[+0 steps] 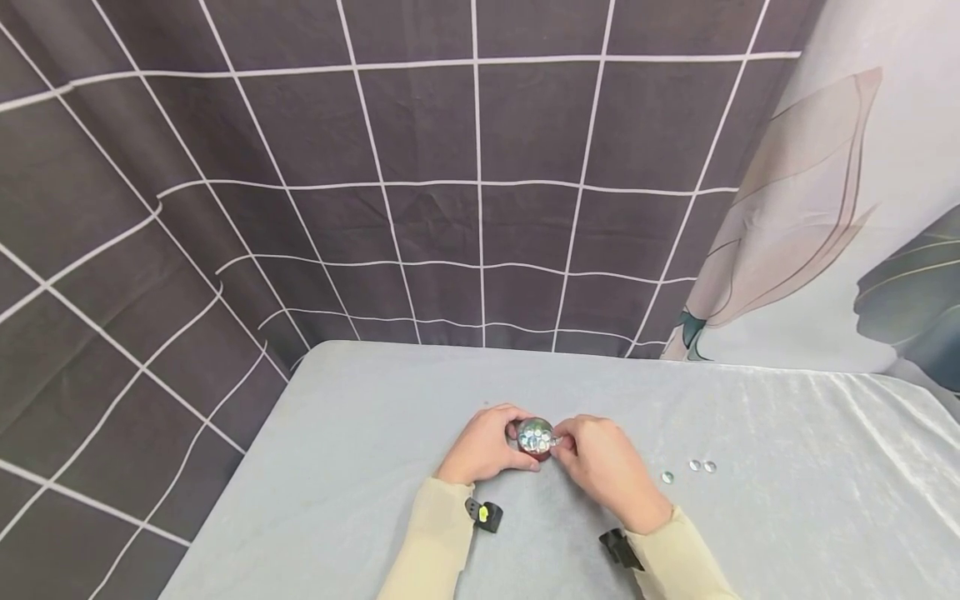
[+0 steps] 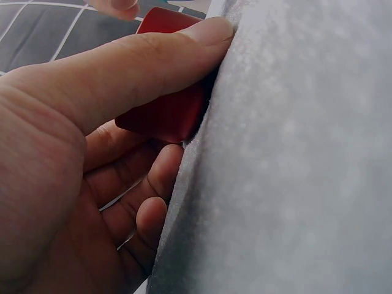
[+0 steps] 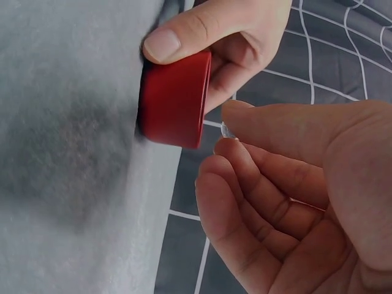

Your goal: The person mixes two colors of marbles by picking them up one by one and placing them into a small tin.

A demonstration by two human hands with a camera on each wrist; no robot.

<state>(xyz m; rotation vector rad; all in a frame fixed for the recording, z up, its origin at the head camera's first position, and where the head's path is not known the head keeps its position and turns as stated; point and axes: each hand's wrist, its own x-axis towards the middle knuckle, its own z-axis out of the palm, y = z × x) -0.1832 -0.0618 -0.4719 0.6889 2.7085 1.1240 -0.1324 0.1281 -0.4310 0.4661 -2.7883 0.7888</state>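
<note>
A small round red container (image 1: 534,457) stands on the cloth-covered table, with several shiny clear glass beads (image 1: 535,435) inside it. My left hand (image 1: 483,442) grips the container's side, thumb in front and fingers behind. In the left wrist view, the thumb lies across the red wall (image 2: 162,116), with its tip down by the cloth. My right hand (image 1: 603,467) is just right of the rim. Between its thumb and forefinger it pinches a small clear glass bead (image 3: 226,130), mostly covered by the fingertips and apart from the container in the right wrist view.
Three loose glass beads lie right of my right hand: a greenish bead (image 1: 667,477) and a pair of clear beads (image 1: 702,467). Pale velvety cloth (image 1: 360,467) covers the table. Behind its back edge hangs a dark gridded curtain (image 1: 427,225), with a leaf-printed curtain (image 1: 795,275) at right.
</note>
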